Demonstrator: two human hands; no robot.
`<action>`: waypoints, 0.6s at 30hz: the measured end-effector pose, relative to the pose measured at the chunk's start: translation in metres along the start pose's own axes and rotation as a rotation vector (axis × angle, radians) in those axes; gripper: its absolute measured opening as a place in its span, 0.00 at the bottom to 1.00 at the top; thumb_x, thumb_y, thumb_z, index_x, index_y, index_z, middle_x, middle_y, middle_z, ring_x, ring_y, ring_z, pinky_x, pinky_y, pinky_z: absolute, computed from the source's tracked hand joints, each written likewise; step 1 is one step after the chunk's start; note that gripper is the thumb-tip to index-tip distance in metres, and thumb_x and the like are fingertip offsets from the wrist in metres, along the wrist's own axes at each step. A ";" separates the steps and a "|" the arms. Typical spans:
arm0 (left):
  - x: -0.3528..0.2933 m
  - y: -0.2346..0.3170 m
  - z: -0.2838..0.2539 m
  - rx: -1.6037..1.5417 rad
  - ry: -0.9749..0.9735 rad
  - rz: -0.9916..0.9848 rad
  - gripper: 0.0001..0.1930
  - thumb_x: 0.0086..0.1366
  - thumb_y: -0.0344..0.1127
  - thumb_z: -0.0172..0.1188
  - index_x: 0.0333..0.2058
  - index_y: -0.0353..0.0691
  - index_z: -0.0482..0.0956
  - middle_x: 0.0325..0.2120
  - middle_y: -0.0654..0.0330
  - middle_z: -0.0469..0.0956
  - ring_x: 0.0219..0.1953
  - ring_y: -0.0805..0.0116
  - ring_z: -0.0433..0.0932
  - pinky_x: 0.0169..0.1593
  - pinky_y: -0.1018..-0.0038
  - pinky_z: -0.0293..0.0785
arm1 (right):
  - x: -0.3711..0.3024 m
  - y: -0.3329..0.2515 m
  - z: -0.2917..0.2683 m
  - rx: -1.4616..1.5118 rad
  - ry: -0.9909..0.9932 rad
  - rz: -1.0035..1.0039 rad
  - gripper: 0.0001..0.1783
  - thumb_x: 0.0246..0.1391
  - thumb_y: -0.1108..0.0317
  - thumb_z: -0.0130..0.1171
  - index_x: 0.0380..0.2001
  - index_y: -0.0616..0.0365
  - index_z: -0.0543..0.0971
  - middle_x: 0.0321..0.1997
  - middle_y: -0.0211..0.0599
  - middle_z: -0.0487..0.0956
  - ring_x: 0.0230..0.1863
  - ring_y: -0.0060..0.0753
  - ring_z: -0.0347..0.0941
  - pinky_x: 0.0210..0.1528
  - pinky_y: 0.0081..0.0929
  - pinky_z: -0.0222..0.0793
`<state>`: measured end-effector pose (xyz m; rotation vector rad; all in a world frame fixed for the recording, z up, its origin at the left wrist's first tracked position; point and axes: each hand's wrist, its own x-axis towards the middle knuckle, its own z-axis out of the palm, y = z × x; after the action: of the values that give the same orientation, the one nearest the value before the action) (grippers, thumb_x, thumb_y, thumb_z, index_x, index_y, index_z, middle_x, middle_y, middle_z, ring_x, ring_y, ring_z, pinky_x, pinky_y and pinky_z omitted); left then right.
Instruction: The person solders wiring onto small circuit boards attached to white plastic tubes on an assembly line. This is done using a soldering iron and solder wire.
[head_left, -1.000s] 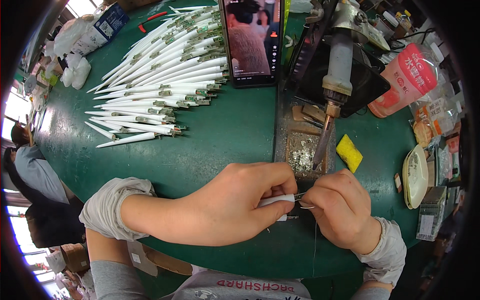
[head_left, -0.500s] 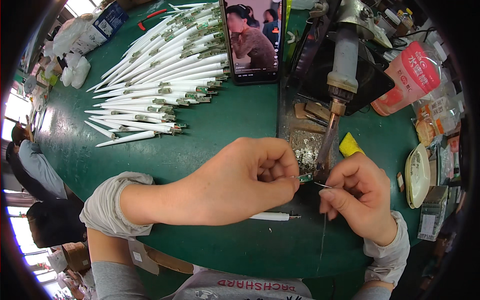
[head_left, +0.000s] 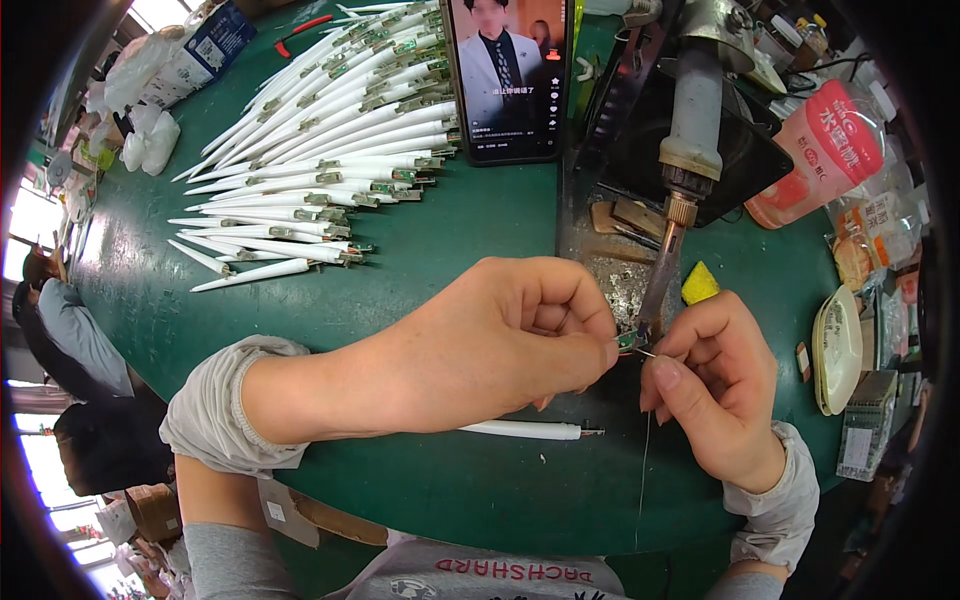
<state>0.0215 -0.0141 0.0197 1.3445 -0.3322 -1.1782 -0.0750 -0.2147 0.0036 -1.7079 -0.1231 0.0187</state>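
Note:
My left hand point(head_left: 500, 345) pinches a small green circuit board point(head_left: 628, 341) between thumb and forefinger. The board is right beside the lower tip of an upright soldering iron point(head_left: 690, 125); I cannot tell whether they touch. In my right hand point(head_left: 712, 385), thumb and finger are closed on a thin solder wire point(head_left: 643, 480). Its short end points at the board, and its long tail hangs down over the table edge. Under my left wrist lies a white tapered stick point(head_left: 535, 430) with thin wires at its right end, partly hidden by the hand.
Many white sticks with small boards point(head_left: 330, 150) lie fanned out at the far left. A phone point(head_left: 510, 90) stands behind my hands, playing video. A yellow sponge point(head_left: 700, 284) sits by the iron. Farther right are a pink pouch point(head_left: 815, 155) and a pale dish point(head_left: 838, 350).
My left hand has moved right and slightly up, bringing the board to the iron's tip. My right hand has shifted up a little with the wire. The phone's picture is different.

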 end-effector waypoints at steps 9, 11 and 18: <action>-0.001 0.002 0.000 -0.049 -0.001 0.000 0.04 0.63 0.30 0.57 0.35 0.37 0.72 0.24 0.66 0.75 0.21 0.85 0.67 0.21 0.86 0.60 | 0.001 -0.001 0.001 0.051 0.008 -0.002 0.07 0.57 0.76 0.54 0.35 0.65 0.67 0.25 0.32 0.74 0.23 0.14 0.69 0.23 0.11 0.61; -0.002 0.004 -0.001 -0.072 0.008 -0.032 0.04 0.63 0.30 0.57 0.34 0.38 0.72 0.24 0.66 0.75 0.21 0.85 0.68 0.21 0.86 0.60 | 0.001 0.000 0.001 0.047 0.010 -0.008 0.07 0.57 0.76 0.54 0.35 0.65 0.67 0.25 0.32 0.74 0.22 0.14 0.69 0.23 0.11 0.61; -0.001 0.000 -0.004 -0.090 0.007 -0.107 0.03 0.63 0.29 0.56 0.34 0.37 0.72 0.23 0.65 0.75 0.20 0.84 0.68 0.21 0.86 0.60 | 0.000 0.010 -0.002 -0.200 0.068 -0.189 0.07 0.51 0.78 0.60 0.31 0.63 0.72 0.25 0.32 0.74 0.21 0.14 0.66 0.22 0.13 0.61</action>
<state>0.0243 -0.0113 0.0190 1.3010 -0.2011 -1.2623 -0.0740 -0.2176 -0.0058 -1.8876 -0.2417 -0.1974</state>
